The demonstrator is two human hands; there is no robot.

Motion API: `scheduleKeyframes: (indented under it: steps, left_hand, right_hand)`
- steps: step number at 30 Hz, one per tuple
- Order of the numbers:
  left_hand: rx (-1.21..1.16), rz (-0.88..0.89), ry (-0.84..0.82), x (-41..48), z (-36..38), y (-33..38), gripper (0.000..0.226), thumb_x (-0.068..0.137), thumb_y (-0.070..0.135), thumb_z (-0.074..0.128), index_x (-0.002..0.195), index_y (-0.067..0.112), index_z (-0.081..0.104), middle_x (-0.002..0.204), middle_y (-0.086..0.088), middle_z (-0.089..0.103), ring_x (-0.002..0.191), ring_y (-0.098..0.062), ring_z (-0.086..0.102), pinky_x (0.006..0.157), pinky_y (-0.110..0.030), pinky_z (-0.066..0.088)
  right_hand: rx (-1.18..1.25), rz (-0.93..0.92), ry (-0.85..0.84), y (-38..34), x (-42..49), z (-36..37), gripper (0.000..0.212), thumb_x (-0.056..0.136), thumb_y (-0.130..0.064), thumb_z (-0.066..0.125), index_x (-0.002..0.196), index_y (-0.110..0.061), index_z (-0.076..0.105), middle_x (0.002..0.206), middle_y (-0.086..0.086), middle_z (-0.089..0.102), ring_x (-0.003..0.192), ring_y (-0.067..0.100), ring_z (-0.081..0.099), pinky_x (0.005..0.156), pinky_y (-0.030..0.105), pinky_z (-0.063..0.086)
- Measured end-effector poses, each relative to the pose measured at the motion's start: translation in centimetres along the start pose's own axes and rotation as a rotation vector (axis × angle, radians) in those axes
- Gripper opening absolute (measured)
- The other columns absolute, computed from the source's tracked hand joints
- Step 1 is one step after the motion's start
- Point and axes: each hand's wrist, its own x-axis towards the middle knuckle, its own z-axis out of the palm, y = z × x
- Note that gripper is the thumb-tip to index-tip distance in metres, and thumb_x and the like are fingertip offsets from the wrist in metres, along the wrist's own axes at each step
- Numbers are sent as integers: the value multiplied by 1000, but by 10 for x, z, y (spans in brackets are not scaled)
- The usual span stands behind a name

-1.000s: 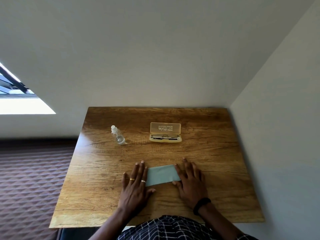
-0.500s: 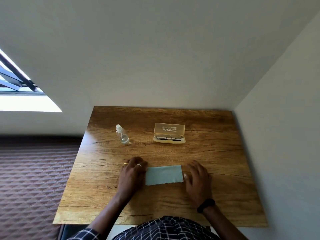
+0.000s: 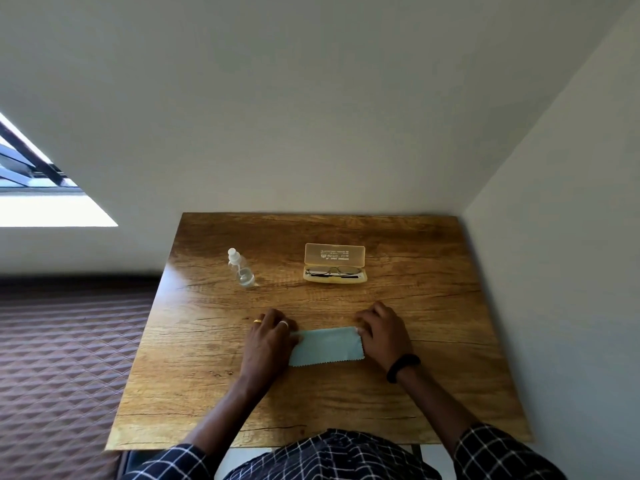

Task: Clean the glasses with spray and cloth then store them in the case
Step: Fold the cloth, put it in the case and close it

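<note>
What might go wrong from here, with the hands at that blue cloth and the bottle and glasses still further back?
1. The spray bottle is small, light-looking and upright; the left hand reaching for it might tip it.
2. The glasses lie in the open case; lifting them carelessly might drag the light case or smudge the lenses.
3. The right hand is curled at the edge of the cloth, which might bunch or slide on the smooth table.

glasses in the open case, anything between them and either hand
Nothing visible. The glasses lie in the open case, lid up at the back. Bare table lies between it and the left hand and right hand, both at the cloth. The spray bottle stands off to the left, clear of either reach.
</note>
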Motion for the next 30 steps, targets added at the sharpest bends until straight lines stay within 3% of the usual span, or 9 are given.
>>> scheduleKeyframes:
  steps: [6,11,14,17,20,23,27,30]
  left_hand:
    - [-10,-85,-16,1,5,1,34,88,32,71,117,16,67,119,-3,59,105,-19,55,81,-33,55]
    - [13,-116,12,7,9,5,33,86,26,76,114,13,65,112,-6,63,99,-25,60,77,-37,54]
    - [16,-113,5,17,9,7,29,89,28,72,112,15,63,109,-4,62,94,-23,60,71,-32,51]
    - [18,-93,-9,25,10,12,26,91,33,64,112,17,63,111,-3,61,96,-21,60,75,-31,51]
    - [58,12,-48,14,13,19,37,91,40,54,120,20,64,124,-1,59,110,-19,58,89,-36,53]
    - [75,78,-41,-4,18,18,40,91,41,58,124,20,65,129,-4,58,116,-24,57,94,-43,52]
    - [137,39,-64,-10,18,17,47,91,43,60,134,24,60,143,-6,49,128,-29,48,103,-49,42]
    - [106,37,-57,-5,15,28,47,92,43,56,134,22,58,143,-8,49,128,-29,49,102,-53,45]
  right_hand:
    - [-2,41,-67,-5,6,-4,9,80,-20,71,81,-24,63,92,-8,53,89,10,50,77,22,44]
    - [120,194,-141,-7,7,-7,7,83,-18,67,78,-19,63,86,-8,57,80,8,54,65,17,40]
    - [196,309,-148,-6,5,-10,7,85,-15,66,79,-17,65,81,-7,63,75,5,57,58,13,41]
    - [251,397,-138,-2,2,-14,8,85,-14,66,78,-16,65,80,-5,66,74,6,60,57,15,44]
    - [306,481,-128,2,-3,-17,8,85,-15,67,77,-17,65,80,-4,68,75,10,64,63,22,52]
    - [388,529,-102,6,-7,-19,10,84,-13,68,77,-19,64,82,-2,69,76,15,68,70,30,58]
    - [453,544,-96,5,-13,-23,19,82,-8,70,80,-25,62,88,-5,67,79,17,68,66,28,57]
    - [449,508,-132,2,-15,-26,22,83,-7,68,81,-28,63,89,-10,66,80,15,67,64,26,56]
